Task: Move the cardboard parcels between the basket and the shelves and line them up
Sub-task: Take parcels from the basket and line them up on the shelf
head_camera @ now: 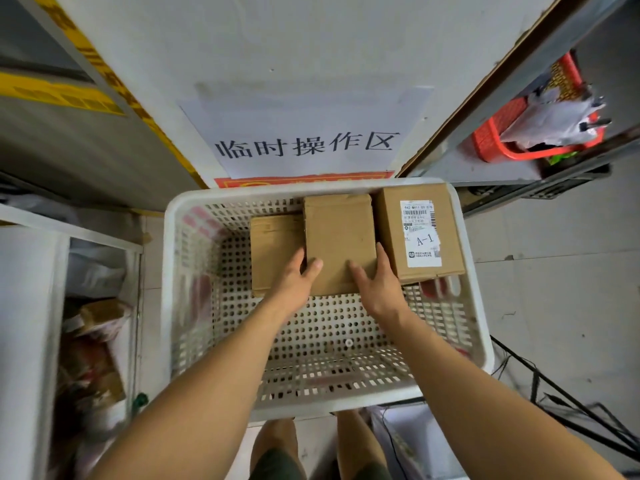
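Gripping middle parcel (337, 237) | left hand (298, 282), right hand (375, 282) | flanked: low parcel (272, 251), labelled parcel (415, 230)

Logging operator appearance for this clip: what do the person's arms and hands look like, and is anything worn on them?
Both forearms are bare to the frame edge: no sleeves show. The left hand and right hand carry no gloves, and no rings, watch or wristbands show.

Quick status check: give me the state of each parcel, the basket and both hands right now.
Middle parcel: gripped at both sides, over the basket's far end.
Left parcel: lying flat in the basket, partly hidden.
Labelled parcel: label up, by the right wall.
White basket: near half bare.
Left hand: gripping.
Right hand: gripping.
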